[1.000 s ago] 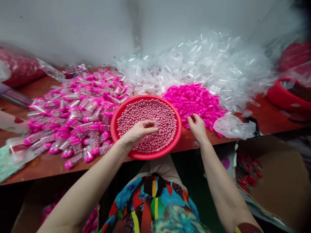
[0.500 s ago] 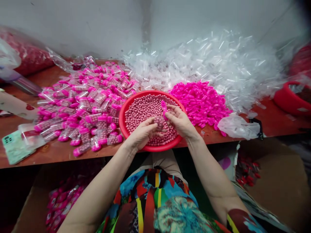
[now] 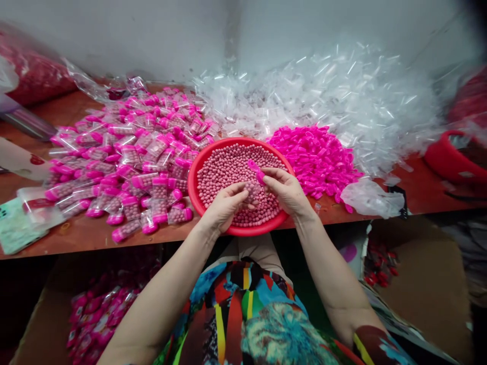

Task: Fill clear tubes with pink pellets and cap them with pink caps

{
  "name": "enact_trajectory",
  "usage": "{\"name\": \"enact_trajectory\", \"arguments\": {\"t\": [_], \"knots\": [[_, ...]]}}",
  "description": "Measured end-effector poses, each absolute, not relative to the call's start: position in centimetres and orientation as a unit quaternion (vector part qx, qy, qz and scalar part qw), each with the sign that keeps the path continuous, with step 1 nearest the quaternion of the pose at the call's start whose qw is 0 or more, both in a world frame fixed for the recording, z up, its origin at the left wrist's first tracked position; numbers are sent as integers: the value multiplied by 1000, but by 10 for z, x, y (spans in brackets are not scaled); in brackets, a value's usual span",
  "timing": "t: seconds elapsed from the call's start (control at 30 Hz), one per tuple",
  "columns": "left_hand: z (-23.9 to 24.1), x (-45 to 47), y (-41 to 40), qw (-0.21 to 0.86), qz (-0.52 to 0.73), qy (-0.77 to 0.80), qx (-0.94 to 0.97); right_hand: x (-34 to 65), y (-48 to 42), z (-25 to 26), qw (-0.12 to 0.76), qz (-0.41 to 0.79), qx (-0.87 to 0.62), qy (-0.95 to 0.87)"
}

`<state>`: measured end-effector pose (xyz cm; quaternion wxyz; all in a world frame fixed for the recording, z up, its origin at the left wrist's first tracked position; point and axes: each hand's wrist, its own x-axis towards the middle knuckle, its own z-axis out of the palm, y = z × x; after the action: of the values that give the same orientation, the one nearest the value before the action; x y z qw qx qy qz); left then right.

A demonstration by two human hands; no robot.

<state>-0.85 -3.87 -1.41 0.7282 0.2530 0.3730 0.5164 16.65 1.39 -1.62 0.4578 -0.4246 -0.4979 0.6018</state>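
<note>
A red bowl point(image 3: 198, 172) full of small pink balls point(image 3: 228, 167) sits at the table's front edge. Over it my left hand point(image 3: 224, 205) pinches a small clear tube point(image 3: 251, 190) filled with pink balls. My right hand point(image 3: 287, 191) holds a bright pink cap point(image 3: 256, 171) in its fingertips right at the tube's top end. Both hands are closed and almost touch each other.
Left of the bowl lies a heap of filled, pink-capped tubes point(image 3: 129, 152). To its right is a pile of loose pink caps point(image 3: 315, 154), with a big mound of empty clear tubes point(image 3: 335, 101) behind. A second red basin point(image 3: 452, 162) stands far right. Boxes sit under the table.
My right hand left the pile of caps with one cap and came over the bowl to meet my left hand and its tube. The cap now sits closer to the tube's mouth.
</note>
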Motion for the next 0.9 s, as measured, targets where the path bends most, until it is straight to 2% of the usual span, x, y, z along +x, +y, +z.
{"name": "enact_trajectory", "arguments": {"t": [0.13,0.43,0.73,0.9], "knots": [[-15,-8,-38,729,505,389,250,164,10,-9,438,548,-441,-560],[-16,-9,-39,709,511,411,258,168,6,-10,373,519,-410,-651],[-16,-10,-35,736,497,401,224,170,8,-19,390,264,-398,-787],[-11,-9,-33,747,490,399,206,177,17,-24,363,203,-434,-799]]}}
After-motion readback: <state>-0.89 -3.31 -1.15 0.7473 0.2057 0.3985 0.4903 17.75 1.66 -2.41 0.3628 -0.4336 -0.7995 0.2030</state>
